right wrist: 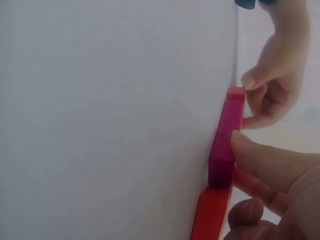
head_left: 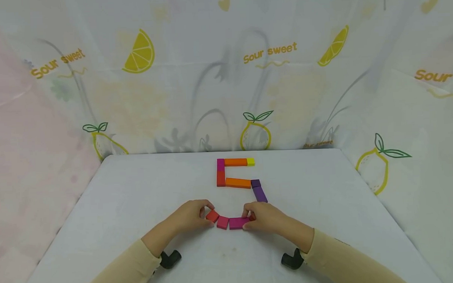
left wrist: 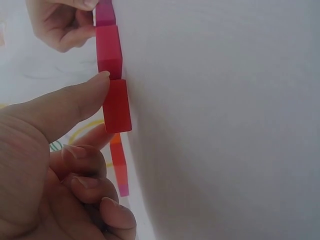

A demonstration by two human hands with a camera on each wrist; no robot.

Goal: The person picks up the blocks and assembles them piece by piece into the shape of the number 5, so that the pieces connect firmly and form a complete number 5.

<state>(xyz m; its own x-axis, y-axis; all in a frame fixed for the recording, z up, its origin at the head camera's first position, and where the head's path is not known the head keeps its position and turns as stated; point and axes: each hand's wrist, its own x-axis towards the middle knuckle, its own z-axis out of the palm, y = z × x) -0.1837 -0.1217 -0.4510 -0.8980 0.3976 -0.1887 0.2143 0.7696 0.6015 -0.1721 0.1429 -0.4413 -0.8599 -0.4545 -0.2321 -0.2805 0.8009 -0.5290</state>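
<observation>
A short curved row of flat wooden blocks lies near the middle of the white table. At its left end is a red block, which my left hand pinches between thumb and index finger. A pinkish-red block comes after it, then a longer magenta block. My right hand pinches that magenta block by its sides, as the right wrist view shows. Beyond it an orange-red block meets its end, mostly hidden under the right hand in the head view.
Behind the hands, a magenta block, a red block, two orange blocks, a yellow block and two purple blocks form an angular line. The white table ends at a lemon-print cloth.
</observation>
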